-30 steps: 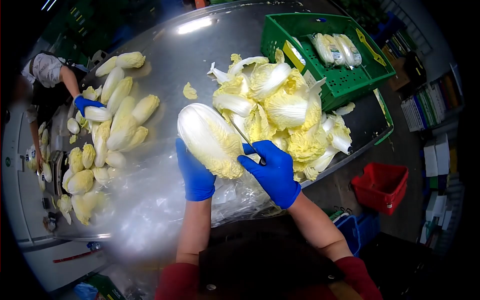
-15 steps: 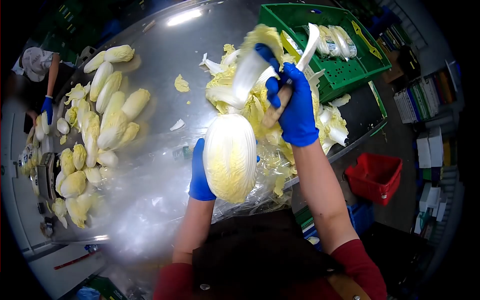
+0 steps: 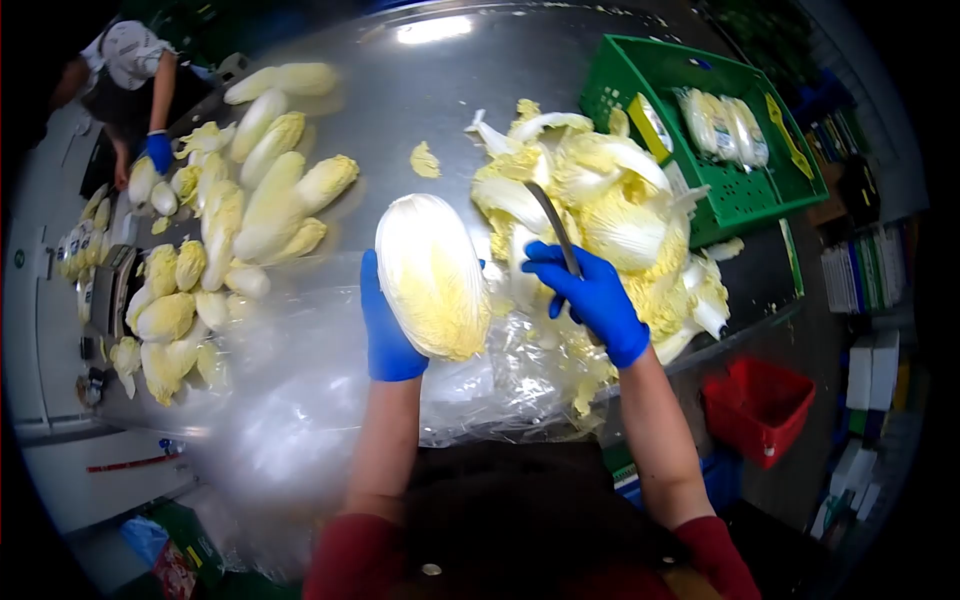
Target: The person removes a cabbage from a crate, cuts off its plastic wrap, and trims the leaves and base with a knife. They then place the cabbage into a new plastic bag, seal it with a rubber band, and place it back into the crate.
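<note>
My left hand (image 3: 388,325), in a blue glove, holds a whole Chinese cabbage (image 3: 432,275) from its left side and underneath, above the plastic film (image 3: 300,360). Just right of the cabbage, my gloved right hand (image 3: 590,295) is closed round a knife (image 3: 553,225), its dark curved blade pointing up and away. Behind the knife lies a heap of loose cabbage leaves (image 3: 620,215). One small yellow leaf piece (image 3: 424,160) sits on the metal table (image 3: 400,100) beyond the held cabbage.
Several cabbages (image 3: 270,210) lie on the left. A green crate (image 3: 740,205) with wrapped cabbages (image 3: 722,128) stands at the back right, a red crate (image 3: 760,410) below the table's right edge. A co-worker (image 3: 130,80) with a blue glove handles cabbages at the far left.
My right hand has come down from the leaf heap, and the leaf it held is out of it. The cabbage stays in my left hand. The co-worker's gloved hand has shifted.
</note>
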A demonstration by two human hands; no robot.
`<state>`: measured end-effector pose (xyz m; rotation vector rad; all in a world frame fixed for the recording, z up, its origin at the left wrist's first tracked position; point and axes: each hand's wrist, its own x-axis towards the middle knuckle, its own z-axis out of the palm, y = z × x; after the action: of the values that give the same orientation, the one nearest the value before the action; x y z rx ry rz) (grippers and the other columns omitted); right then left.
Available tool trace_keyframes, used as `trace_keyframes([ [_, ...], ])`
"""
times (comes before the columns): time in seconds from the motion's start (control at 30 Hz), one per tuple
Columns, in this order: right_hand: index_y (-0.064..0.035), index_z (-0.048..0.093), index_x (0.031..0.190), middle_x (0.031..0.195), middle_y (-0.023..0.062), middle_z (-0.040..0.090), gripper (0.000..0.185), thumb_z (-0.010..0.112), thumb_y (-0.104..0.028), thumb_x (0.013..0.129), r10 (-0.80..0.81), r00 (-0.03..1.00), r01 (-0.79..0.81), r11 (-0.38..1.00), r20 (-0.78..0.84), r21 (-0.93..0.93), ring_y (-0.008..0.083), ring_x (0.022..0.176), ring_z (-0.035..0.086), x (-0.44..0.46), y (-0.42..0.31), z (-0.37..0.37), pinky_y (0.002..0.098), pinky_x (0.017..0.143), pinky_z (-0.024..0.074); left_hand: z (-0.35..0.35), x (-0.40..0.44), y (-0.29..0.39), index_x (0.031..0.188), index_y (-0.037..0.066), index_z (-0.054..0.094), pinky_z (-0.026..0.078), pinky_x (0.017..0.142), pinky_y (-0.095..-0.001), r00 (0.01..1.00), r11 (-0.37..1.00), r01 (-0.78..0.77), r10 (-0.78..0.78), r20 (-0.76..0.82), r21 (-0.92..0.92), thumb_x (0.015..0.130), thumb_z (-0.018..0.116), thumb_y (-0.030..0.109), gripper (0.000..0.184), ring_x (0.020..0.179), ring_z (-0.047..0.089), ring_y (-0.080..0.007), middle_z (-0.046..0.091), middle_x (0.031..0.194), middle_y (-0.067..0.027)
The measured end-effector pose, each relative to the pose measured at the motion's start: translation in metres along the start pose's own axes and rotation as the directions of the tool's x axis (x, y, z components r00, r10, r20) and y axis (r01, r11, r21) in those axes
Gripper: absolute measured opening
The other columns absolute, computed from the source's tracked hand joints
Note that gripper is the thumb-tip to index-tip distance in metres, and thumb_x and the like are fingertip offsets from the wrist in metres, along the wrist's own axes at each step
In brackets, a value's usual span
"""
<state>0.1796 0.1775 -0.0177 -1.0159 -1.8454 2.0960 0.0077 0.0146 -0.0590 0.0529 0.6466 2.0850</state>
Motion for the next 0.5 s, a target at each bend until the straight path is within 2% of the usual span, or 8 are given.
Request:
trace_keyframes([
  [0.1, 0.0042, 0.056, 0.126, 0.112, 0.0108, 0.066, 0.040, 0.063, -0.014, 0.091, -0.062, 0.998, 0.062, 0.998, -0.012, -0.001, 0.0128, 0.088, 0.063, -0.009, 0.010, -0.005, 0.0268, 0.063, 0.0527, -0.043, 0.029, 0.050, 0.144, 0.004, 0.035, 0.040, 0.104, -0.0537, 0.922, 0.917, -0.334, 0.366, -0.128, 0.219, 0.092, 0.038, 0.061, 0.077, 0.122, 0.050, -0.0403, 0.047, 0.137, -0.0242],
  [0.23, 0.0047, 0.058, 0.124, 0.109, 0.0119, 0.068, 0.037, 0.062, -0.011, 0.090, 0.000, 0.999, 0.000, 1.000, -0.032, 0.001, 0.0121, 0.078, 0.063, -0.026, 0.015, -0.010, 0.0255, 0.059, 0.0516, -0.096, 0.064, 0.145, 0.145, 0.014, 0.037, 0.030, 0.108, -0.0605, 0.683, 0.728, -0.661, 0.684, -0.255, 0.184, 0.087, 0.042, 0.069, 0.080, 0.131, 0.040, -0.0366, 0.037, 0.148, -0.0143],
  [0.27, 0.0049, 0.058, 0.124, 0.109, 0.0117, 0.068, 0.037, 0.062, -0.010, 0.090, 0.011, 1.000, -0.011, 1.000, -0.021, 0.013, 0.0119, 0.076, 0.063, -0.032, 0.017, -0.011, 0.0256, 0.059, 0.0515, -0.156, 0.081, 0.176, 0.144, 0.017, 0.037, 0.027, 0.109, -0.0615, 0.628, 0.603, -0.632, 0.767, -0.135, 0.487, 0.085, 0.044, 0.068, 0.079, 0.134, 0.035, -0.0356, 0.034, 0.150, -0.0121],
  [0.3, 0.0050, 0.058, 0.124, 0.109, 0.0115, 0.068, 0.037, 0.062, -0.010, 0.090, 0.025, 1.000, -0.025, 0.999, -0.014, 0.025, 0.0117, 0.075, 0.062, -0.036, 0.021, -0.012, 0.0256, 0.059, 0.0515, -0.144, 0.074, 0.189, 0.144, 0.017, 0.037, 0.024, 0.109, -0.0625, 0.686, 0.731, -0.661, 0.681, -0.257, 0.172, 0.084, 0.048, 0.067, 0.079, 0.137, 0.031, -0.0348, 0.031, 0.152, -0.0113],
  [0.33, 0.0043, 0.058, 0.124, 0.109, 0.0112, 0.068, 0.038, 0.062, -0.010, 0.090, 0.025, 1.000, -0.025, 1.000, -0.009, 0.014, 0.0115, 0.074, 0.062, -0.038, 0.025, -0.012, 0.0256, 0.059, 0.0514, -0.130, 0.067, 0.203, 0.144, 0.018, 0.037, 0.021, 0.109, -0.0634, 0.727, 0.728, -0.665, 0.577, -0.373, -0.169, 0.082, 0.051, 0.065, 0.079, 0.140, 0.027, -0.0341, 0.029, 0.154, -0.0105],
  [0.37, 0.0035, 0.058, 0.125, 0.109, 0.0110, 0.068, 0.038, 0.062, -0.011, 0.090, 0.029, 1.000, -0.029, 1.000, -0.004, 0.005, 0.0113, 0.074, 0.062, -0.040, 0.030, -0.013, 0.0255, 0.059, 0.0513, -0.132, 0.066, 0.211, 0.144, 0.016, 0.037, 0.022, 0.109, -0.0621, 0.647, 0.683, -0.729, 0.663, -0.376, -0.049, 0.085, 0.052, 0.058, 0.074, 0.140, 0.026, -0.0334, 0.027, 0.154, -0.0105],
  [0.43, 0.0018, 0.058, 0.125, 0.109, 0.0104, 0.068, 0.038, 0.062, -0.011, 0.090, 0.035, 0.999, -0.035, 0.999, 0.010, -0.019, 0.0110, 0.073, 0.062, -0.040, 0.034, -0.012, 0.0255, 0.059, 0.0514, -0.154, 0.069, 0.231, 0.144, 0.015, 0.036, 0.020, 0.111, -0.0612, 0.527, 0.553, -0.833, 0.795, -0.301, 0.001, 0.089, 0.051, 0.052, 0.068, 0.141, 0.025, -0.0326, 0.027, 0.155, -0.0095],
  [0.5, -0.0002, 0.058, 0.126, 0.110, 0.0098, 0.067, 0.037, 0.062, -0.012, 0.091, 0.040, 0.999, -0.039, 0.998, 0.021, -0.046, 0.0109, 0.074, 0.062, -0.041, 0.033, -0.012, 0.0255, 0.061, 0.0518, -0.146, 0.064, 0.233, 0.144, 0.013, 0.037, 0.020, 0.114, -0.0520, 0.513, 0.522, -0.851, 0.807, -0.292, -0.053, 0.095, 0.043, 0.045, 0.059, 0.140, 0.026, -0.0293, 0.034, 0.150, -0.0081],
])
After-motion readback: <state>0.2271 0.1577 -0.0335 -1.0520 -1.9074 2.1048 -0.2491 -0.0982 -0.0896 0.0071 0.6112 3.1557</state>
